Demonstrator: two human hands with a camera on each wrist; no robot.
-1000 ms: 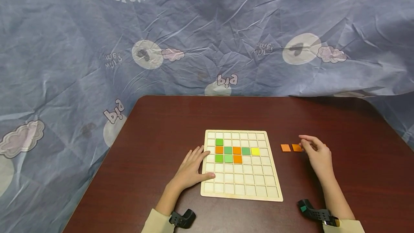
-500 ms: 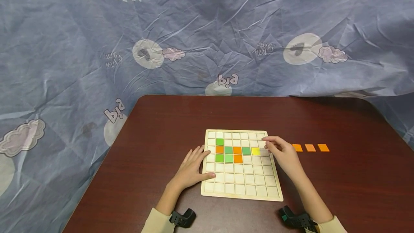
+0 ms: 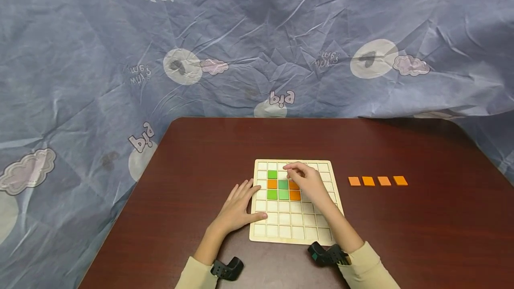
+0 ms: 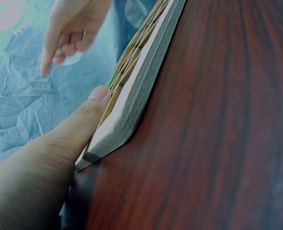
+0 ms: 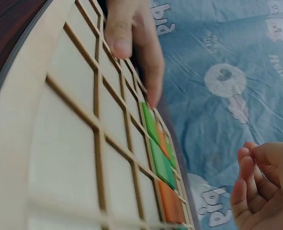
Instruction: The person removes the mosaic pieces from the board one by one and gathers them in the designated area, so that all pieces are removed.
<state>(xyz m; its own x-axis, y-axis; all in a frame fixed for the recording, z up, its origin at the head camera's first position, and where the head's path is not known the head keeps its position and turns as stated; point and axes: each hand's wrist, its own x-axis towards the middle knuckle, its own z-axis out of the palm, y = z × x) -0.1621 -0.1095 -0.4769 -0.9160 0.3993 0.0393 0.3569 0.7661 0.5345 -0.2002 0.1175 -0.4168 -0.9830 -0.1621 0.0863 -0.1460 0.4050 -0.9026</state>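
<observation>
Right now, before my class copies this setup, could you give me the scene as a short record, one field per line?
Surface: dark reddish-brown table
Board: pale gridded board
Tiles on board: seven in view, four in greens and three orange; the right hand hides some cells
Loose tiles: four in a row right of the board, in two orange shades
Left hand: rests on the board's left edge
Right hand: over the board, fingers bent; any held tile cannot be made out
Backdrop: creased blue printed cloth
</observation>
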